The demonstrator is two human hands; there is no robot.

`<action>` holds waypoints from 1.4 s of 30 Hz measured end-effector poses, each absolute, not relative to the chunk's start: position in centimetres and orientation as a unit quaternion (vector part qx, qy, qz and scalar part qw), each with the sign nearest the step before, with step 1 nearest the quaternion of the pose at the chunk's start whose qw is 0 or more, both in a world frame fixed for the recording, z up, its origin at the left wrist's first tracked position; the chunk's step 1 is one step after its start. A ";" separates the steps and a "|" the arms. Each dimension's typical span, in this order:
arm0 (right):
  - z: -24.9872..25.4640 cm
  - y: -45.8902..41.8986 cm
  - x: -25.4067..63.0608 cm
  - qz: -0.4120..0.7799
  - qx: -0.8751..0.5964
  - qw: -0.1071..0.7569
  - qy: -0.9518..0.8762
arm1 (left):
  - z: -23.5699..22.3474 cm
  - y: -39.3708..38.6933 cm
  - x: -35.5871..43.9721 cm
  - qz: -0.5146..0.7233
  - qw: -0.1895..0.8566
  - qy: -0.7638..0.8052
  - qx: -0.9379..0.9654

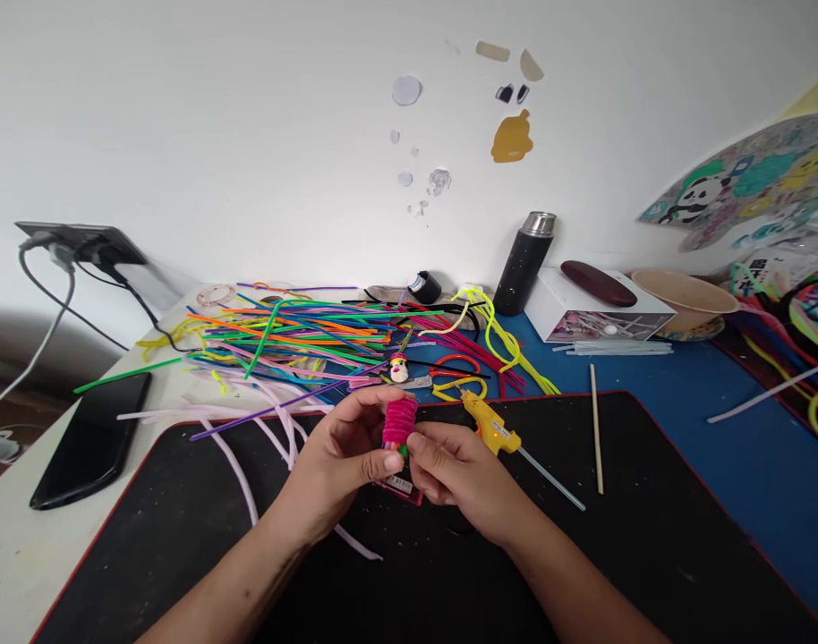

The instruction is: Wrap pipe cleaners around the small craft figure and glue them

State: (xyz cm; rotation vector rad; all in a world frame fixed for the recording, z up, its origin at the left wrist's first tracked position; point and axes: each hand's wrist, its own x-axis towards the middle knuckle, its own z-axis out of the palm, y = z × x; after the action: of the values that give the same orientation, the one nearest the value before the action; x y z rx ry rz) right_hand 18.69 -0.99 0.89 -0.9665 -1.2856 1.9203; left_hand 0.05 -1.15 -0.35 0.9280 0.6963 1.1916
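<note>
Over the black mat, a bright pink coil of fuzzy pipe cleaner is held upright between my hands. My left hand is closed around its left side, fingers behind and thumb at the lower edge. At the lower right, the fingers of my right hand pinch the coil's bottom, where a bit of green and paler strands show. Just behind stands a small doll-like figure with a pink top. A yellow glue gun with a clear glue stick lies beyond my right hand. Partly under my hands is a red-edged labelled item.
Many coloured pipe cleaners spread across the back. Scissors lie behind the glue gun. A wooden stick rests at right, a black phone at left. A black thermos and white box stand by the wall.
</note>
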 end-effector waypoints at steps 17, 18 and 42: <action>1.1 -0.7 19.2 0.695 -0.404 0.319 -0.502 | 0.6 -1.4 -1.3 0.415 0.429 0.408 0.690; 1.0 -0.7 19.3 0.665 -0.420 0.317 -0.530 | 0.8 -1.3 -1.4 0.405 0.361 0.410 0.733; 1.3 -0.3 19.9 0.577 -0.473 0.312 -0.588 | 1.0 -0.8 -1.9 0.400 0.298 0.446 0.744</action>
State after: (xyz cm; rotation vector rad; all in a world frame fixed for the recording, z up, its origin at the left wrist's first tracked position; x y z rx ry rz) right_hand 19.93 -0.35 1.30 -1.2469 -1.5526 1.5234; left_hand -1.88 -0.84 1.02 1.9760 1.1840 1.0629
